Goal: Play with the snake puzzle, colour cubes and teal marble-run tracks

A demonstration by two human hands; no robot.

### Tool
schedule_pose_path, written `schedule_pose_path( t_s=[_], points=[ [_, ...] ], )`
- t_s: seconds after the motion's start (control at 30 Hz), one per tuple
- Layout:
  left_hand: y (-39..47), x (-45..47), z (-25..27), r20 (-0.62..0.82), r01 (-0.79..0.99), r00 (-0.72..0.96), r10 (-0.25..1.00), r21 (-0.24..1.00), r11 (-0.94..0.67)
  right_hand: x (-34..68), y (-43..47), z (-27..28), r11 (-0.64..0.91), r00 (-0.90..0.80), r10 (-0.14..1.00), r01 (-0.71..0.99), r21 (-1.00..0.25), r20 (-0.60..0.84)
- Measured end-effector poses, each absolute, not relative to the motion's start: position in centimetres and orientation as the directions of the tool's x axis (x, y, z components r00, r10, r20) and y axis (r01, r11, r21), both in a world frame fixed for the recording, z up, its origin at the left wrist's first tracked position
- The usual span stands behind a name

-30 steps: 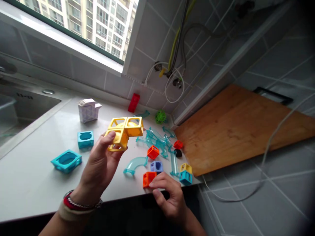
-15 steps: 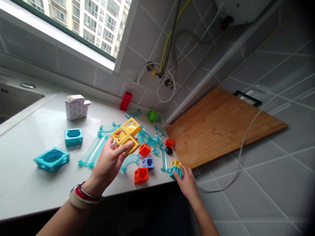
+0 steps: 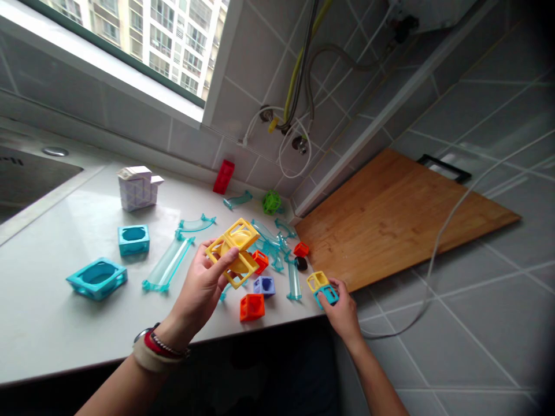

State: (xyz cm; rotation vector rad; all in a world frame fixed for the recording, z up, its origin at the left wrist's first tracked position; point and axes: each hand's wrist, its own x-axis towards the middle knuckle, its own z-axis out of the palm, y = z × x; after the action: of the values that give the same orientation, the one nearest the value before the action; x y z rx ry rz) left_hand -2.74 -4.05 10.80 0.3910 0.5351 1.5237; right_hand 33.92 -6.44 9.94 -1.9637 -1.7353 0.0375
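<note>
My left hand (image 3: 202,283) is closed around a yellow block piece (image 3: 238,237) made of joined hollow cubes, held above the counter with the thumb across it. At the counter's right front, my right hand (image 3: 342,312) grips a pair of joined hollow cubes, one yellow and one teal (image 3: 327,295). Beneath and beside the left hand's piece stand a red-orange cube (image 3: 260,261), a lavender cube (image 3: 264,286) and an orange cube (image 3: 252,307). Clear teal track pieces (image 3: 169,264) lie around them; a straight track (image 3: 293,281) is left of my right hand.
A wooden board (image 3: 403,219) leans at the right. Two teal blocks (image 3: 133,247) and a patterned box (image 3: 137,189) stand left, near the sink (image 3: 30,179). A red block (image 3: 224,177) and green ball (image 3: 272,202) are by the wall. A white cable (image 3: 433,248) hangs right.
My right hand has lifted and turned the yellow and teal cubes, moving slightly right. The yellow piece in my left hand has tilted and shifted a little right and down.
</note>
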Motion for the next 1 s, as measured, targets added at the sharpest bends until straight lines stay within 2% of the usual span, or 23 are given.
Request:
schedule_pose_path(
  t_s=[0.1, 0.2, 0.27, 0.33, 0.5, 0.7, 1.0],
  points=[
    [-4.2, -2.3, 10.6, -0.114, -0.811, -0.027, 0.993, 0.583, 0.045, 32.4, -6.7, 12.9, 0.074, 0.102, 0.946, 0.858, -0.509, 0.309],
    [-4.4, -1.8, 10.5, -0.098, -0.805, 0.025, 0.995, 0.588, 0.078, 29.8, -6.5, 16.0, 0.182, -0.031, 0.975, 0.684, -0.707, 0.222],
    [-4.7, -1.6, 10.7, -0.080, -0.796, 0.069, 0.994, 0.597, 0.104, 27.8, -6.1, 17.7, 0.186, -0.142, 0.981, 0.542, -0.820, 0.128],
    [-4.9, -1.5, 10.9, -0.065, -0.781, 0.095, 0.993, 0.614, 0.115, 25.8, -5.4, 19.0, 0.166, -0.232, 0.971, 0.461, -0.872, 0.062],
    [-5.3, -1.5, 11.1, -0.034, -0.745, 0.095, 0.995, 0.660, 0.093, 22.2, -3.1, 20.9, 0.164, -0.331, 0.943, 0.423, -0.891, 0.017],
    [-5.1, -1.6, 10.5, -0.004, -0.686, 0.076, 0.997, 0.725, 0.055, 19.9, -1.5, 21.1, 0.131, -0.334, 0.943, 0.394, -0.910, -0.009],
    [-5.0, -1.6, 10.1, 0.003, -0.697, 0.084, 0.996, 0.715, 0.056, 18.3, -2.0, 20.3, 0.193, -0.211, 0.970, 0.351, -0.916, 0.123]
  ],
)
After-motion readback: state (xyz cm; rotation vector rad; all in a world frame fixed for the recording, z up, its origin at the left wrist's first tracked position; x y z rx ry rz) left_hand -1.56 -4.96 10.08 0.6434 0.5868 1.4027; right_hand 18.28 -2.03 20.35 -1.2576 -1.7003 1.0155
